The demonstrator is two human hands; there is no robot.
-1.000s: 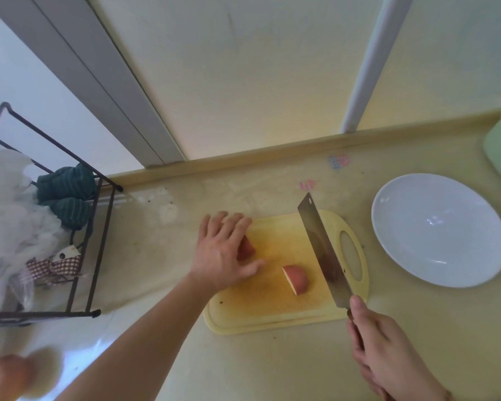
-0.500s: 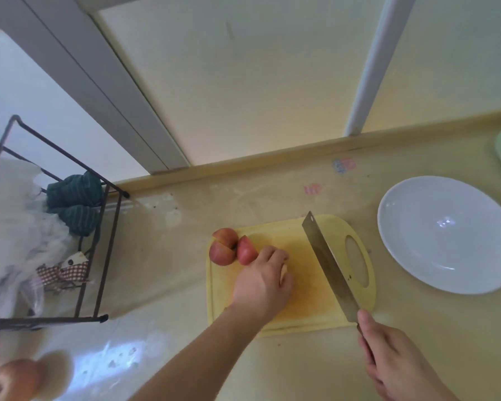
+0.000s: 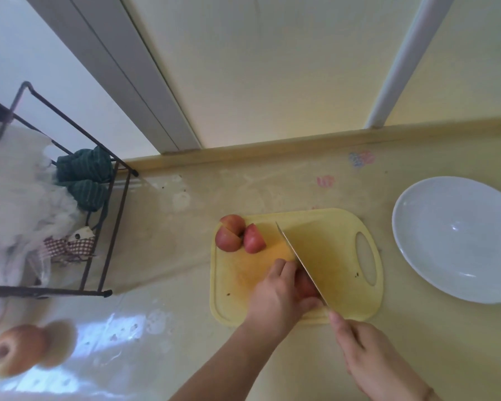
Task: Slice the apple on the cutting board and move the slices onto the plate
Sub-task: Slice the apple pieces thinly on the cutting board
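Left hand [image 3: 275, 296] fingers pinch apple piece [image 3: 306, 285]; right hand [image 3: 368, 354] fingers clasp knife [image 3: 300, 261].

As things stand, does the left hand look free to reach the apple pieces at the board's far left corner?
Probably not right away: the left hand is pinning an apple piece against the knife. The path to the corner pieces across the cutting board looks clear otherwise.

The board [image 3: 342, 256] lay on the counter [image 3: 185, 227], with the plate [image 3: 434, 215] to its right, apart from it. Three apple pieces [image 3: 239, 237] sat at the board's far left corner, touching one another. The left hand [image 3: 278, 293] rested on a piece [image 3: 306, 285] near the front edge. The knife [image 3: 298, 261] stood against that piece's right side. The rack [image 3: 110, 227] stood far left.
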